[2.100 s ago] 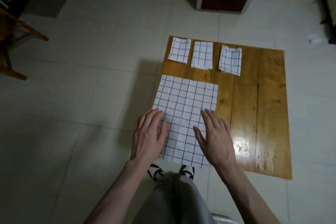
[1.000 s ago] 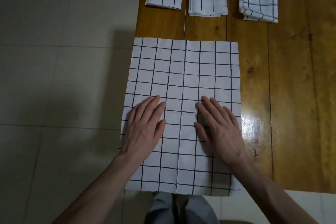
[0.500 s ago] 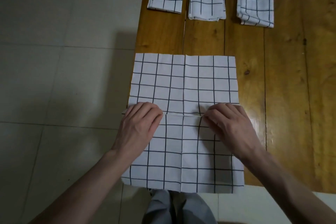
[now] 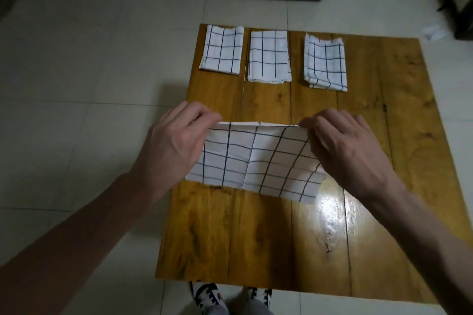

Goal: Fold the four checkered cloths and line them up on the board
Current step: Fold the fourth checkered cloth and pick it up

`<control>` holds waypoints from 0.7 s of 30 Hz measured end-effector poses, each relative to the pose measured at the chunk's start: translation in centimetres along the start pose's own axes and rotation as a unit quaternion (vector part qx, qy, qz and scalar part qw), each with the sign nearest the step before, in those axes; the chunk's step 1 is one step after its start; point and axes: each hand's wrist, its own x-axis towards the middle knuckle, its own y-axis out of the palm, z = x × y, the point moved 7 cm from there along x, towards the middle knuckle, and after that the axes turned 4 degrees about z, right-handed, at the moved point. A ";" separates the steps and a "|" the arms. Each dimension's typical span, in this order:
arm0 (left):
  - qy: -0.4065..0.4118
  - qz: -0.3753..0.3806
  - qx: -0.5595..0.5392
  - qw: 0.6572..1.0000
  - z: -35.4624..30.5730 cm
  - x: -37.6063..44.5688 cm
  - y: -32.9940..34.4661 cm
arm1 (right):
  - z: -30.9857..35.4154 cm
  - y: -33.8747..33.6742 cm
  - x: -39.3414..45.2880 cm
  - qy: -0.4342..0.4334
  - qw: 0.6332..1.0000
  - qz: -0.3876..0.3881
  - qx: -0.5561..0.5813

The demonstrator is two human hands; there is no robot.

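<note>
Standing at the near edge of the board [image 4: 256,238], we pinch the fourth cloth [image 4: 256,161] with both hands: left hand [image 4: 176,143] and right hand [image 4: 348,151] each hold an end of its folded edge, lifted so the halves hang even. Farther off, three folded cloths [image 4: 270,56] sit in a row, with room at the right for this one.
</note>
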 end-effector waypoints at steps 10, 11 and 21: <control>-0.011 -0.053 -0.014 0.998 -2.4 -4.4 0.6 | 1.2 0.4 -5.6 0.023 0.998 -0.055 -0.009; -0.019 -0.043 -0.024 0.999 -2.5 -5.4 1.5 | 1.4 1.5 -6.6 0.024 0.999 -0.039 -0.002; -0.065 0.092 -0.094 0.989 -3.0 -14.7 11.5 | 1.2 10.3 -14.9 0.068 0.988 0.123 0.057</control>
